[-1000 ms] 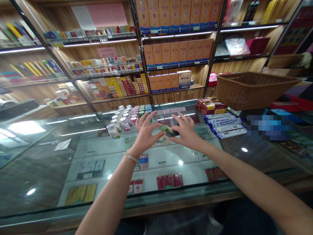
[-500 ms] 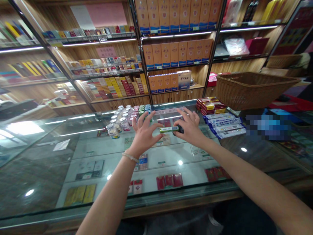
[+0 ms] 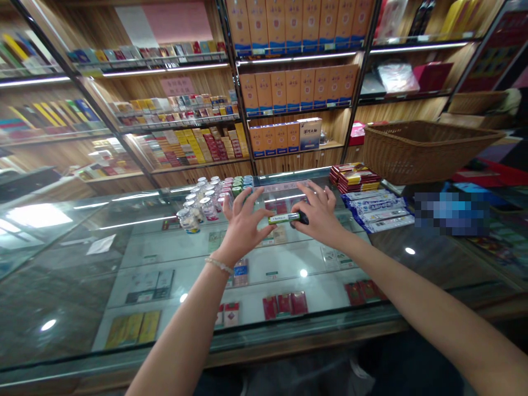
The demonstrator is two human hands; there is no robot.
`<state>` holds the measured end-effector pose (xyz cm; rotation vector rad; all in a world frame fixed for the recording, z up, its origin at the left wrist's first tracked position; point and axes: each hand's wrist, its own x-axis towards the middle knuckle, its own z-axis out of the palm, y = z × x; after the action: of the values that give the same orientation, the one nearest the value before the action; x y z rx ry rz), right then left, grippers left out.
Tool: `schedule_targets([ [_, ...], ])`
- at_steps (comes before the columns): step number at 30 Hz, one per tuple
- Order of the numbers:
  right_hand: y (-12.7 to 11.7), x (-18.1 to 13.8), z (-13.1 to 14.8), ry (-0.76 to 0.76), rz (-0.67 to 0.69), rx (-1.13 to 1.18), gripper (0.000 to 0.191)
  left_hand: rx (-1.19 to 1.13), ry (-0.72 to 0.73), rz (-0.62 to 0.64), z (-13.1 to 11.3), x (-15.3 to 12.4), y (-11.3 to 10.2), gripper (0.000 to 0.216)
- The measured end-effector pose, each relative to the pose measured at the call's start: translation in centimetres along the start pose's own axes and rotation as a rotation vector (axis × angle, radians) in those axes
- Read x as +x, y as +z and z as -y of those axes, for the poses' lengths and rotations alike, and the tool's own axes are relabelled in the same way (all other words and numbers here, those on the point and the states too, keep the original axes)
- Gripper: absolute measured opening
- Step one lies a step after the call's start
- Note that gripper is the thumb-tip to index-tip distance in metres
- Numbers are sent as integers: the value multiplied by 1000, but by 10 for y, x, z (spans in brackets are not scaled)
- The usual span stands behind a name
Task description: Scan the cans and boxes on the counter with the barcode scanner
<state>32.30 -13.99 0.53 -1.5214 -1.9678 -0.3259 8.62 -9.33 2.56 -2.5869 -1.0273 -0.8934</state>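
Observation:
Above the glass counter, a slim green tube (image 3: 284, 218) with pale lettering lies level between my two hands. My left hand (image 3: 243, 217) grips its left end with thumb and forefinger, the other fingers spread upward. At the dark right end, my right hand (image 3: 317, 214) pinches it between thumb and forefinger, its remaining fingers raised. A beaded bracelet (image 3: 219, 265) circles my left wrist. Just left of my left hand stand several small bottles with white lids (image 3: 200, 201). Blue-and-white packets (image 3: 377, 209) lie right of my right hand.
The glass display counter (image 3: 173, 319) holds cigarette packs (image 3: 284, 305) under its top. Red-and-yellow boxes (image 3: 355, 177) are stacked at the back, beside a large wicker basket (image 3: 429, 151). Shelves behind carry orange boxes (image 3: 301, 91). A white paper slip (image 3: 101, 244) lies on the left.
The green tube has turned about its length: the barcode seen on it before is out of sight and other lettering shows. Both hands stay nearly in place.

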Motion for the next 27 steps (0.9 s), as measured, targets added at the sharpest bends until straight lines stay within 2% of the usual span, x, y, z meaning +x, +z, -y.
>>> schedule_targets([
  [2,-3,1,-2,12,30,-4,23,1,-6,-27,0,0,0,17],
  [7,-7,-1,-15,178,139,-57,96,-17,-122,-115,3,2,-3,16],
  [10,-4,-6,-21,249,251,-123,117,-24,-169,-141,7,1,-1,15],
  [14,1,-13,-20,253,393,-188,119,-3,-188,-140,14,-2,7,16],
  [17,1,-15,-15,272,444,-214,115,6,-206,-134,17,-3,11,16],
  [22,1,-14,-10,254,411,-220,100,17,-227,-132,16,-3,11,13],
  [27,8,-17,-10,259,380,-234,103,17,-218,-120,15,-4,12,13],
])
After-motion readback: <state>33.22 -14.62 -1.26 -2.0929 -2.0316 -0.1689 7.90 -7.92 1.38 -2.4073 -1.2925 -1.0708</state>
